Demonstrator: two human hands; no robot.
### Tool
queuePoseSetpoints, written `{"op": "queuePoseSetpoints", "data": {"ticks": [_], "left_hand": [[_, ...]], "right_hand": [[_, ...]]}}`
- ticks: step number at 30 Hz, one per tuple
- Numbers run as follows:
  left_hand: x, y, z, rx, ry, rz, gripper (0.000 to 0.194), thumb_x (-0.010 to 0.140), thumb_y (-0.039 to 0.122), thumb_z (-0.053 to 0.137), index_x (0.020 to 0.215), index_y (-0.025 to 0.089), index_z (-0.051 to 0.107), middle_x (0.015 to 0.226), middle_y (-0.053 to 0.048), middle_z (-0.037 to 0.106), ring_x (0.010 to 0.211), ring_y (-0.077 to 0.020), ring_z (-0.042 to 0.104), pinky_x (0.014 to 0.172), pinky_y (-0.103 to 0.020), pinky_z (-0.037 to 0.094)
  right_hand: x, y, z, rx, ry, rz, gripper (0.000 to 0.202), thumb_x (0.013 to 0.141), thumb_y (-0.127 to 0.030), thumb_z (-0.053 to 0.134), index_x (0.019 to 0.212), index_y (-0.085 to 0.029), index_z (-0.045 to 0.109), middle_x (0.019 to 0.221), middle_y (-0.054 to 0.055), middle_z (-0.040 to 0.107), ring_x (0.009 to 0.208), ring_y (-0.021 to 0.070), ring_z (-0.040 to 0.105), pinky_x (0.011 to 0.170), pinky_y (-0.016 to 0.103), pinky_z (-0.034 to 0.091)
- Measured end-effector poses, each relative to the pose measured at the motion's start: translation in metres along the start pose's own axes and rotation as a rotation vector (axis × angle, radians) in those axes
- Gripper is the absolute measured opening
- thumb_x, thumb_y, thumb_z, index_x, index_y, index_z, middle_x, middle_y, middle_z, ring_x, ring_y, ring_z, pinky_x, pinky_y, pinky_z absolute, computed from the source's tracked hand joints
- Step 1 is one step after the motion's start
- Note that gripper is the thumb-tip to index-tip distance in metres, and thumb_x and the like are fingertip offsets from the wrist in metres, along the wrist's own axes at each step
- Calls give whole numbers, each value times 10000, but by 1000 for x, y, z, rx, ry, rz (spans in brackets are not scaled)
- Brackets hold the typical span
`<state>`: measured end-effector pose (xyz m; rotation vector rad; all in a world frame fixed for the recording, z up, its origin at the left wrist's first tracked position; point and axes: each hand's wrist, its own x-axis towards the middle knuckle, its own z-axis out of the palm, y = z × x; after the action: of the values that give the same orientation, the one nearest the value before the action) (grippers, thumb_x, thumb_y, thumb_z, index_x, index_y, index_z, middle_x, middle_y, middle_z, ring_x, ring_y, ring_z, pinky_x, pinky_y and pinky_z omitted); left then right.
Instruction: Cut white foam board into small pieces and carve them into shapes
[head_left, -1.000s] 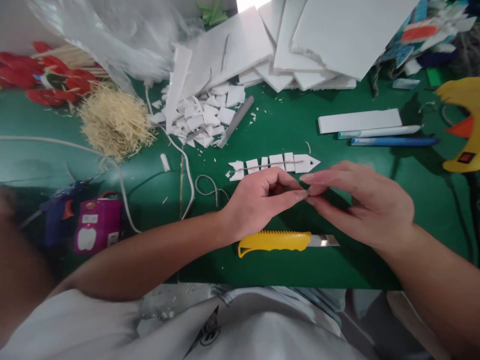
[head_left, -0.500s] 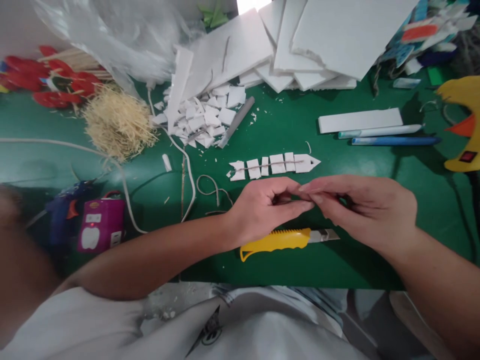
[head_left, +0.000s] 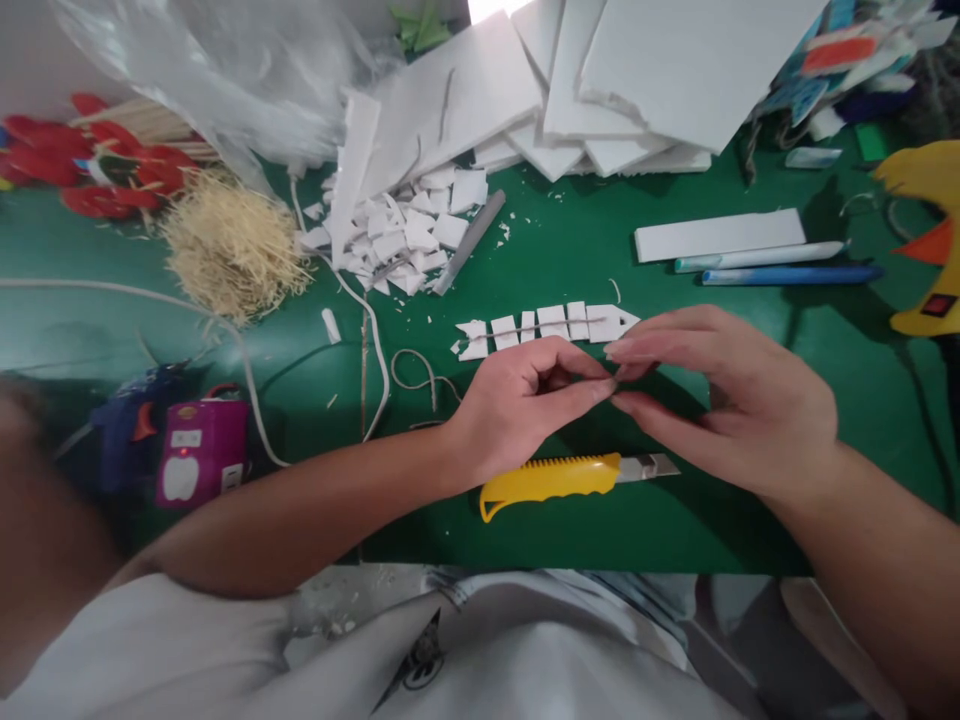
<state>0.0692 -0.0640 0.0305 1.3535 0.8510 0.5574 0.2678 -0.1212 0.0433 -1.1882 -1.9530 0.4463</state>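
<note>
In the middle of the head view my left hand [head_left: 517, 405] is closed in a pinch, thumb against forefinger. What lies between those fingertips is too small to make out. My right hand [head_left: 742, 400] meets it there, its thumb and fingers curled around the same spot with a small gap between them. Just beyond both hands lies a fish-shaped row of cut white foam pieces [head_left: 553, 322], with a thin cord running along it. Under the hands, a yellow utility knife [head_left: 551, 478] rests on the green table with its blade out, pointing right.
Loose cord [head_left: 420, 370] curls left of my hand. Foam scraps [head_left: 409, 230] and stacked foam sheets [head_left: 667, 70] lie behind. Two pens [head_left: 791, 275] and a foam strip [head_left: 720, 236] are at right, near a yellow tool [head_left: 926, 240]. A purple box [head_left: 202, 450] and straw-like shreds [head_left: 229, 245] lie left.
My right hand has risen slightly, and its thumb and fingers have spread further apart, its fingertips now overlapping the foam row's pointed end. The left fingertips stay close to it.
</note>
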Motion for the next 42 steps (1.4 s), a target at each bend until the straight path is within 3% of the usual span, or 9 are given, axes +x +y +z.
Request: {"op": "queuePoseSetpoints", "data": {"ticks": [11,20,26,31,36,38,42], "left_hand": [[2,0,0,-27,-32,8,143,800,317,779,746,199,719,655,28,649,588,-91,515,524,-210,408],[3,2,0,-6,-42,-35,177,805,353,776,767,194,707,610,40,586,546,-80,443,484,-201,354],[2,2,1,-19,-44,-36,191,791,355,783,897,207,725,575,66,501,514,-79,394,455,-209,319],[-1,0,2,-18,-94,-53,155,810,339,765,849,196,720,592,57,518,539,-77,407,478,-201,321],[0,1,2,-19,-61,-38,147,814,327,762,790,195,702,583,53,533,535,-77,414,478,-196,325],[1,2,1,-10,-29,-22,167,815,341,773,772,197,699,555,63,490,519,-76,389,466,-199,306],[2,2,0,-25,6,-13,188,802,358,787,766,196,698,589,44,546,542,-83,422,482,-205,334]], "right_hand": [[-1,-3,0,0,16,27,388,899,-65,637,1159,-341,718,880,-31,773,815,156,758,749,306,644],[-3,-3,2,4,30,128,348,920,-80,627,1141,-330,727,906,-31,783,808,149,757,732,273,631],[0,-4,-2,49,-46,151,284,958,-127,586,1099,-322,738,1003,-17,819,811,157,775,712,286,648],[-5,-10,-1,42,-36,199,231,943,-128,598,1023,-302,727,958,-34,821,648,110,721,582,230,591],[-8,-10,3,61,9,276,202,947,-147,623,1067,-290,700,676,-76,685,473,78,585,472,212,499],[-7,-9,4,91,75,270,253,938,-127,628,1113,-300,689,684,-70,653,538,94,613,520,233,523],[-5,-6,4,187,135,149,415,854,-88,712,1181,-338,660,967,-8,713,837,147,695,761,305,621]]}}
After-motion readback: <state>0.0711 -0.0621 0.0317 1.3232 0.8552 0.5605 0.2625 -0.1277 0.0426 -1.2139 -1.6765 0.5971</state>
